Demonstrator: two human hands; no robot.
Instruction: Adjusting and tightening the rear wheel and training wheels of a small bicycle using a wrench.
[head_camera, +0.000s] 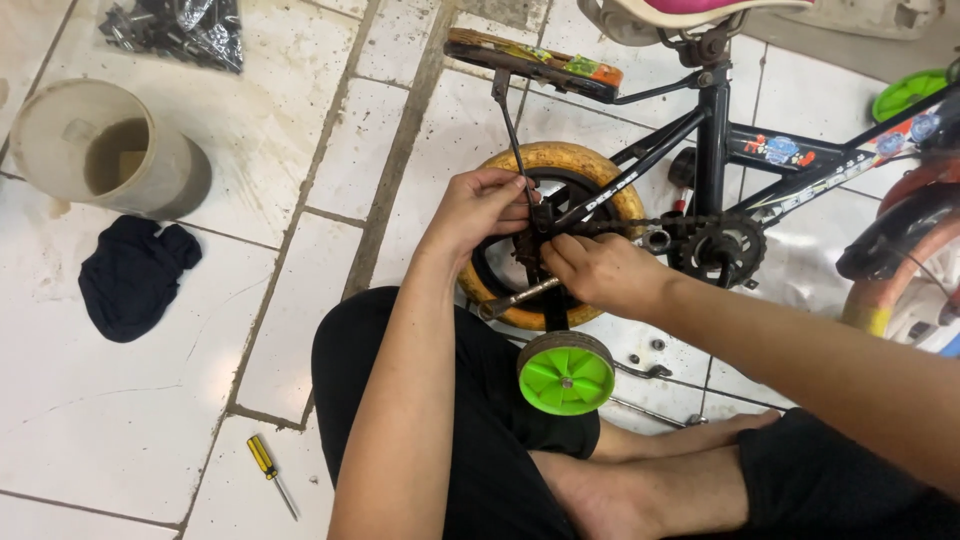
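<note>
A small black children's bicycle (720, 150) lies on its side on the white tiled floor. Its rear wheel has a worn yellow tyre (560, 160). My left hand (480, 205) grips the parts at the rear hub, fingers closed around the axle area. Just to its right, my right hand (595, 270) pinches the greasy chain (610, 228) at the rear sprocket. The chain runs right to the crank chainring (720, 248). A green training wheel (566, 373) hangs below the hub. A metal wrench (518, 298) leans under my right hand.
A beige plastic bucket (100, 150) and a dark cloth (132, 275) lie at the left. A bag of dark metal parts (180, 30) sits top left. A yellow-handled screwdriver (270, 470) lies near my knee. Small nuts (657, 344) rest by my bare foot (650, 480).
</note>
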